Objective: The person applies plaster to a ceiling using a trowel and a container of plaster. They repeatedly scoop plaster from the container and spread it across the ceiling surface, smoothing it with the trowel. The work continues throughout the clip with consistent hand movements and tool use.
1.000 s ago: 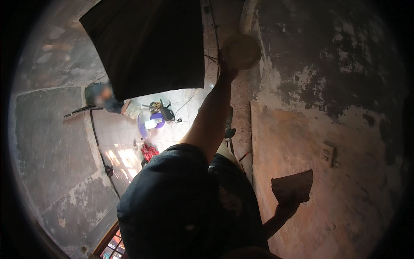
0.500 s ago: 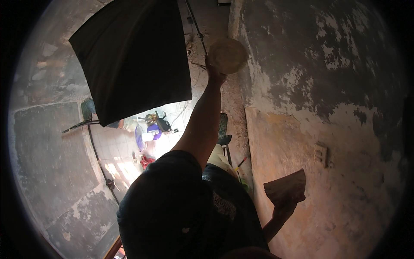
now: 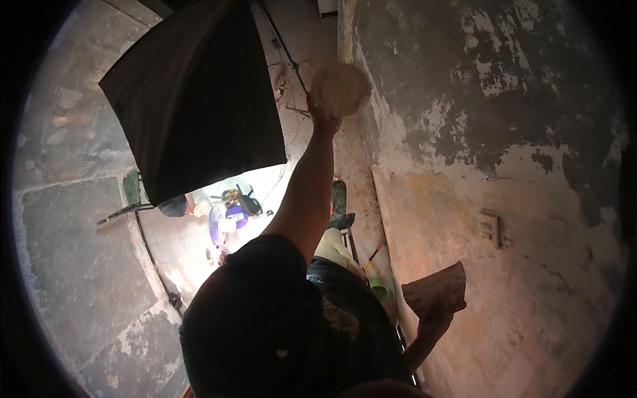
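Note:
My left arm reaches up and away, and my left hand (image 3: 324, 121) is closed on the rim of a round beige dish (image 3: 341, 90). It is dusty and pale; whether it is a shallow bowl or a lid, I cannot tell. Lower right, my right hand (image 3: 434, 325) grips a flat four-sided plate (image 3: 436, 288), reddish-grey and wider at its top, like a scraper blade. The plate is held in front of the patchy wall (image 3: 424, 212); whether it touches the wall I cannot tell.
A large black softbox (image 3: 199, 99) hangs at upper left beside a light stand (image 3: 282, 43). On the lit tiled floor lie a purple basin (image 3: 236, 213) and several small items. A green bucket (image 3: 379, 289) stands below me. A switch plate (image 3: 490, 229) juts from the wall.
The whole view has shifted slightly left, with the softbox, wall and both hands. More of the green bucket shows. Both hands keep their holds.

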Action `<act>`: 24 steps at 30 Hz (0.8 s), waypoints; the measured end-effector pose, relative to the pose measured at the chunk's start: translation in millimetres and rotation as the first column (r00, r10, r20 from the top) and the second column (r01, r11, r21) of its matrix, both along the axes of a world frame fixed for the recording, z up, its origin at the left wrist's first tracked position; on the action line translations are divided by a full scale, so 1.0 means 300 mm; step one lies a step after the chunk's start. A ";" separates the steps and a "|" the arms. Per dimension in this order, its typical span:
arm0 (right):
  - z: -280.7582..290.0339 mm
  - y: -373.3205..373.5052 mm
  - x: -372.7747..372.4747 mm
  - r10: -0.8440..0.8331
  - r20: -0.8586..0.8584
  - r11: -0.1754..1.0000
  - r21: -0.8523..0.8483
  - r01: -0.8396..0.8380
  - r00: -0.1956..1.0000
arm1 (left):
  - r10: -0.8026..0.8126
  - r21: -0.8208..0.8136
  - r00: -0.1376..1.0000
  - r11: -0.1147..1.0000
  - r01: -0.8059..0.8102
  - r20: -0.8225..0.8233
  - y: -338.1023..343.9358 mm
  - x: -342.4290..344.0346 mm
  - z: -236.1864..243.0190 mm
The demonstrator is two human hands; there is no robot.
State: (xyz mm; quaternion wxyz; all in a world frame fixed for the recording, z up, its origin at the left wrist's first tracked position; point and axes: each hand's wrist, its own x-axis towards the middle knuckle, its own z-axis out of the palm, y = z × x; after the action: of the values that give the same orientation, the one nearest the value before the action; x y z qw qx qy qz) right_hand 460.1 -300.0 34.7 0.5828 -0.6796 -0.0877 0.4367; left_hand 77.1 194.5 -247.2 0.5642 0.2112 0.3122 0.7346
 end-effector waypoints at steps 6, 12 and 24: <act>-0.059 -0.018 0.041 0.192 0.137 0.978 0.055 -0.201 0.972 | 0.272 0.147 0.637 0.959 -0.244 -0.721 -0.135 -0.034 -0.057; -0.160 0.264 0.050 0.406 -0.183 0.734 0.649 -0.200 0.895 | 0.443 0.450 0.201 0.893 -0.007 -0.874 -0.390 -0.090 -0.172; 0.021 0.239 0.036 0.309 -0.311 0.861 0.494 -0.125 0.899 | -0.413 -0.081 0.790 0.864 0.497 0.453 -0.718 -0.023 0.333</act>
State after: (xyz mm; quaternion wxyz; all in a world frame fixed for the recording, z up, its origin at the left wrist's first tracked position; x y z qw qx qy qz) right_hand 470.8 -228.4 41.1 0.6792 -0.4093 -0.1520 0.5900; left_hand 70.3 -21.0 -147.2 0.7965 0.0604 0.1932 0.5697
